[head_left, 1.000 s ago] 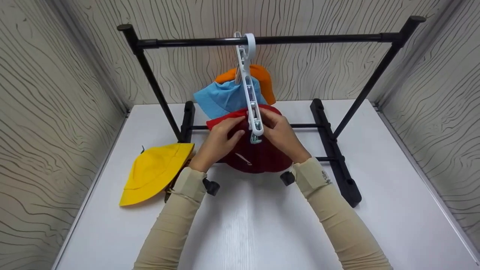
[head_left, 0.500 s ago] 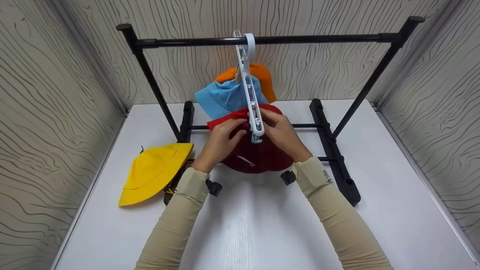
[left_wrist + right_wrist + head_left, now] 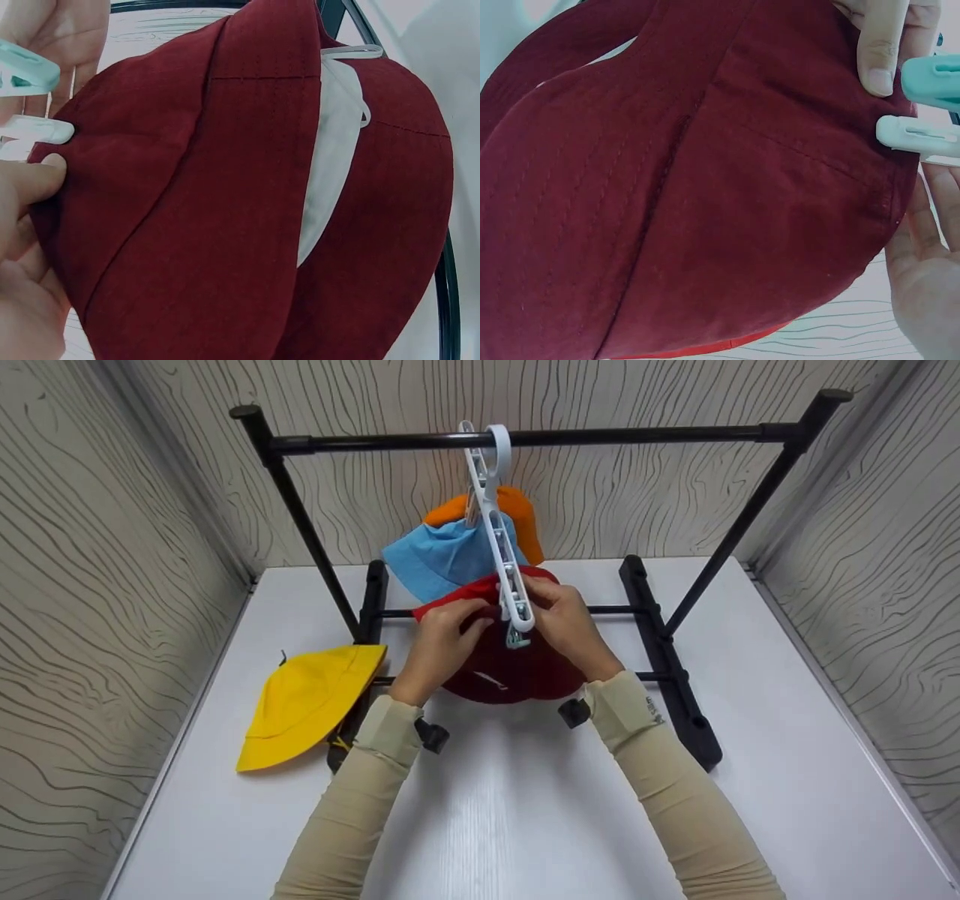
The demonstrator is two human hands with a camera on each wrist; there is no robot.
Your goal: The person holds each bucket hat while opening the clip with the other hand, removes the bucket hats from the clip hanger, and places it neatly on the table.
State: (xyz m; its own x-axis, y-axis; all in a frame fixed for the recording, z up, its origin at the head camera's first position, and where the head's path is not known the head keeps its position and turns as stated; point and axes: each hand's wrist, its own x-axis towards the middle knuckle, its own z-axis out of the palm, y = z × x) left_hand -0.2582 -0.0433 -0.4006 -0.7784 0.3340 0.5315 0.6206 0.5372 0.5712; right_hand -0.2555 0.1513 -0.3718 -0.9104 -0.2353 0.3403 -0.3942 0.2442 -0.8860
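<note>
A dark red cap (image 3: 510, 667) hangs under a white hanger (image 3: 499, 540) with clips. My left hand (image 3: 437, 645) pinches the cap's edge, its thumb pressed on the cloth beside a white clip (image 3: 41, 129) in the left wrist view. Opposite it, my right hand (image 3: 568, 626) has its thumb and forefinger on that clip by the hanger; their tips are partly hidden. Lower fingers (image 3: 926, 217) of the right hand stretch behind the cap. The white clip's jaws lie over the cap's edge. A teal clip (image 3: 517, 637) hangs from the hanger's near end.
The hanger hooks over a black rack's bar (image 3: 630, 436). Behind the red cap hang a light blue hat (image 3: 442, 555) and an orange hat (image 3: 527, 525). A yellow hat (image 3: 307, 701) lies on the white table (image 3: 480, 825) at left, against the rack's foot.
The hanger has turned slightly: its near end has moved right, and its far end left with the blue and orange hats. Both hands stay at the red cap with only slight movement.
</note>
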